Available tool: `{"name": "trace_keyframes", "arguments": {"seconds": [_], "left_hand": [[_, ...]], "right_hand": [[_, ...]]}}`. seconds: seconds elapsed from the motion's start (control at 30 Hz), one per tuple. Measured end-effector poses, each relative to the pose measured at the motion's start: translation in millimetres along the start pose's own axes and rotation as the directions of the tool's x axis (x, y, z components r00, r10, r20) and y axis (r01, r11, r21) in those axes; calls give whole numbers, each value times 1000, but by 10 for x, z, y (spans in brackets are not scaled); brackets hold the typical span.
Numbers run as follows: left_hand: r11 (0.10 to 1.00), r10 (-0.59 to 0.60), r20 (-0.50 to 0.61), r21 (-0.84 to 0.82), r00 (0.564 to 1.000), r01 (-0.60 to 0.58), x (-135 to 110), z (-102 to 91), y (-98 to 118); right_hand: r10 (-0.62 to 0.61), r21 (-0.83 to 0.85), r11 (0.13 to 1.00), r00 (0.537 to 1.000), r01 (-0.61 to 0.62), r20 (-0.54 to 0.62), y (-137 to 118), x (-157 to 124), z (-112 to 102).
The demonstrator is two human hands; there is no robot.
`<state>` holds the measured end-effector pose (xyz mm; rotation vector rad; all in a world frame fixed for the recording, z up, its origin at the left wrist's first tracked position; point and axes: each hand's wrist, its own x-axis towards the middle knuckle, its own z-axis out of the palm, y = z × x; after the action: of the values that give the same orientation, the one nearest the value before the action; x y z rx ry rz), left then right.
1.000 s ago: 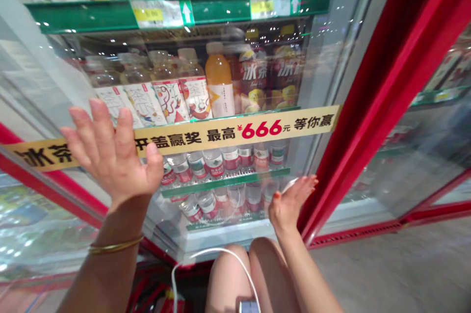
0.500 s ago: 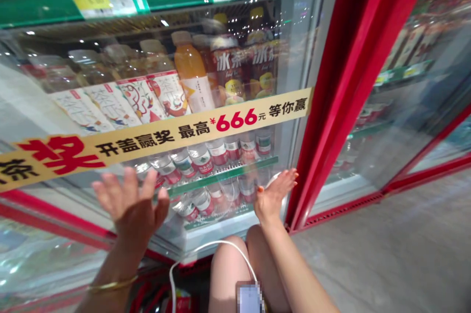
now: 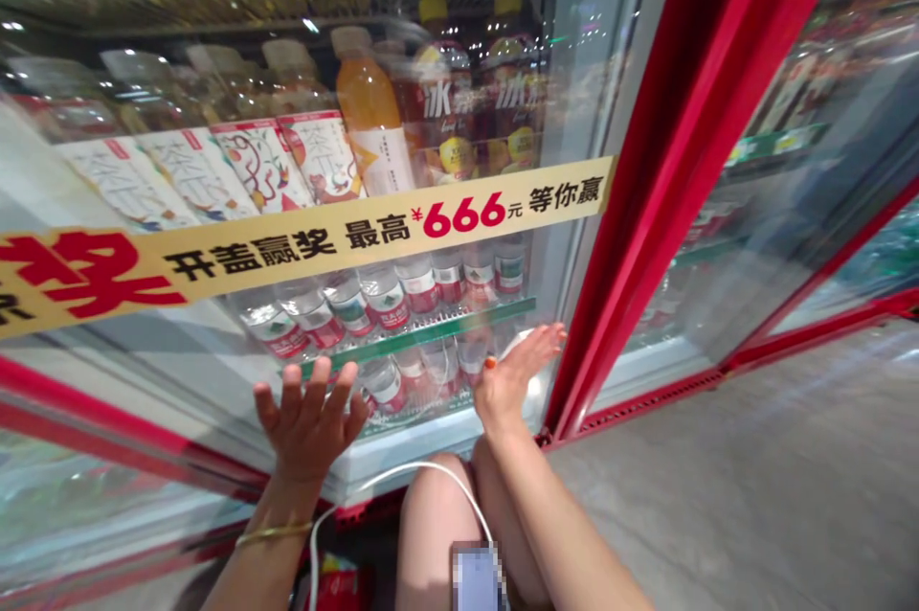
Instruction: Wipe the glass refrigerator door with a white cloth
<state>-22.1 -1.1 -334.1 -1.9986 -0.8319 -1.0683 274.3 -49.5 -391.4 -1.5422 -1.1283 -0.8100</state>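
Glass cooler door (image 3: 136, 348) fills the view! Left hand (image 3: 308, 424) at lower center, fingers spread; right hand (image 3: 515, 376), fingers together, nearest the red door frame (image 3: 664, 194).

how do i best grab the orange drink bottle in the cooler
Grip the orange drink bottle around its round orange body, just above the white label, coming straight from the front. It stands upright, and the tea bottle and dark-labelled bottle close in on either side, leaving little side access. The glass pane sits in front, so reach past that first.
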Motion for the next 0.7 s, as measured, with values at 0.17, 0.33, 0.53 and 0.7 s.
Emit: {"name": "trace_keyframes", "arguments": {"seconds": [0.17, 0.33, 0.53, 0.7], "left_hand": [[1000, -23, 31, -16, 999, 24, -109, 25, -29], [999, -43, 49, -11, 998, 44, -147, 45, -17], [998, -60, 47, -12, 997, 61, -153, 50, -16], [999, -39, 58, 18, 998, 38, -120, 30, 10]], "right_hand": [[-291, 72, 956, 953, 285, 88, -382, -263, -54], [-49, 30, 998, 995, 47, 85, 127, -124, -134], [-211, 103, 975, 963, 195, 170, -395, -423, -19], [-156, 75, 987, 975, 145, 158, 87, -276, -81]]}}
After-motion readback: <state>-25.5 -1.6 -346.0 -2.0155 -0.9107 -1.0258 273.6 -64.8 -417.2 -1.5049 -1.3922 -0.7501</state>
